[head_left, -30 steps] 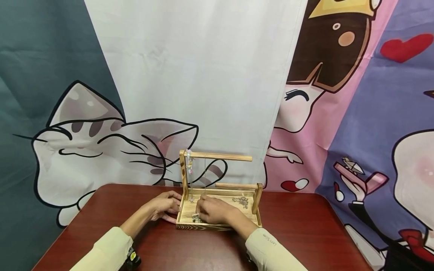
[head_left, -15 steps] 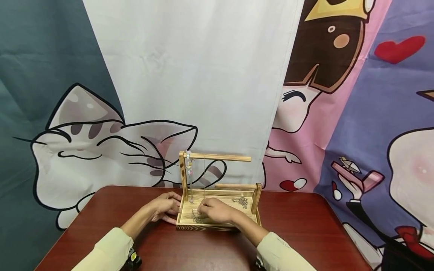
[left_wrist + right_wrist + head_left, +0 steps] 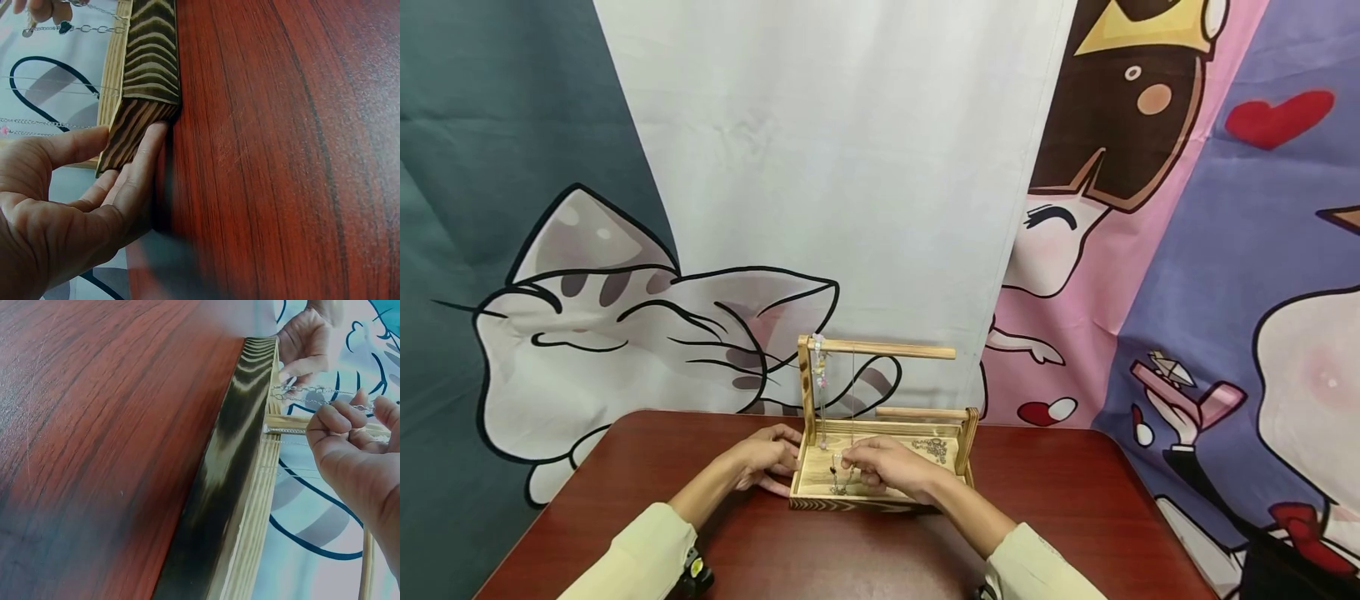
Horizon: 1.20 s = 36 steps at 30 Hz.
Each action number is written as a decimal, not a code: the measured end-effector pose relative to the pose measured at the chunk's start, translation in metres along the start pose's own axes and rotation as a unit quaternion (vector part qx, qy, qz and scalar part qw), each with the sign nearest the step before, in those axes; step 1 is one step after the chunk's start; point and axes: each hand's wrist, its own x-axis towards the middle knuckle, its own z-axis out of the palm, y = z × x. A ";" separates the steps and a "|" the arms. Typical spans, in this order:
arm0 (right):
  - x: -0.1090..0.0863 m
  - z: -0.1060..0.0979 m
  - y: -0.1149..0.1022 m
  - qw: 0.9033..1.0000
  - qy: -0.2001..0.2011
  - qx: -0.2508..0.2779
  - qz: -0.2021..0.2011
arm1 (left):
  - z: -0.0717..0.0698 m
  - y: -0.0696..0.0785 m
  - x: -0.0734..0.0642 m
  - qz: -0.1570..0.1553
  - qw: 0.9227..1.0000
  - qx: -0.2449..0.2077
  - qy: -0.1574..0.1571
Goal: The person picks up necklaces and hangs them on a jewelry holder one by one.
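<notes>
My left hand (image 3: pixel 762 458) grips the left end of a wooden jewelry stand (image 3: pixel 139 128). Its thumb lies at the upper rim and its fingers lie low against the end wall. Over the stand's tray, my right hand (image 3: pixel 883 467) pinches a silver chain (image 3: pixel 835 475) between thumb and fingers. A small dark heart charm (image 3: pixel 65 27) is on that chain, whose lower part hangs down to the tray floor. The far end of the chain is hidden in the fingers.
A beaded necklace (image 3: pixel 820 375) and a thin chain (image 3: pixel 853 383) hang from the upper bar (image 3: pixel 895 348). Another chain (image 3: pixel 934 450) lies in the tray's right side. A lower bar (image 3: pixel 921 412) stands at right. The stand sits on a reddish table (image 3: pixel 700 442) before a printed curtain.
My right hand has risen a little and drawn the bunched chain up, so it now hangs stretched out. My left hand keeps its place on the stand.
</notes>
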 end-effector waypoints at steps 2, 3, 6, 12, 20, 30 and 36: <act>-0.001 -0.002 0.000 1.000 0.007 0.009 -0.002 | 0.000 0.000 0.000 0.000 1.000 0.001 0.001; -0.002 -0.003 0.000 1.000 0.012 0.011 -0.002 | 0.000 0.000 0.000 0.000 1.000 0.002 0.001; -0.004 -0.006 0.000 0.999 0.035 0.016 -0.006 | 0.000 0.000 0.000 -0.001 1.000 0.002 -0.001; -0.008 -0.010 -0.001 0.996 0.082 0.016 -0.020 | -0.003 0.000 -0.001 0.000 1.000 0.002 0.003; -0.013 -0.016 -0.005 0.989 0.130 0.051 -0.042 | -0.003 -0.001 -0.001 -0.002 1.000 -0.001 0.001; -0.020 -0.022 -0.011 0.977 0.189 0.074 -0.063 | -0.001 -0.001 -0.001 -0.010 1.000 0.001 0.003; -0.026 -0.026 -0.020 0.974 0.204 0.082 -0.062 | 0.000 0.002 0.001 -0.008 1.000 -0.003 0.000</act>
